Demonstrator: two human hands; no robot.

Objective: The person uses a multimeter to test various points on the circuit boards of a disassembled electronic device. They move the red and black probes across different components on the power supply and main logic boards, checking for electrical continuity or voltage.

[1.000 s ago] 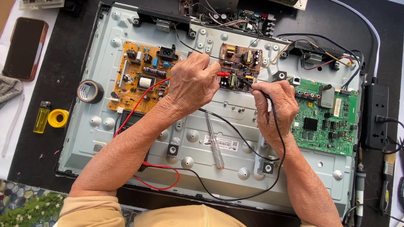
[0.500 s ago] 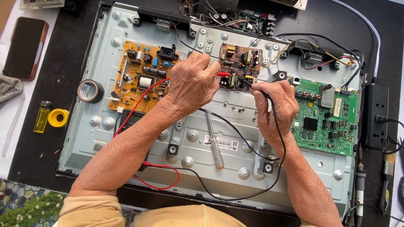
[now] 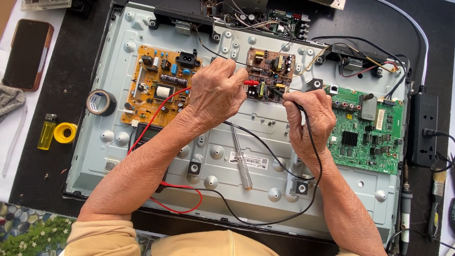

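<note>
Opened television chassis [image 3: 223,159], probing under way: left hand [image 3: 217,92] fingers pinching red probe [image 3: 251,83], right hand [image 3: 308,114] fingers pinching black probe [image 3: 279,92], both tips on small brown board [image 3: 268,72]; other boards untouched.

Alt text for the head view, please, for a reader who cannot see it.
Seen from above, a person's left hand holds a red probe and the right hand a black probe on a small brown circuit board in an opened flat-screen's metal back panel. An orange board lies left, a green board right, a screwdriver between the forearms.
</note>
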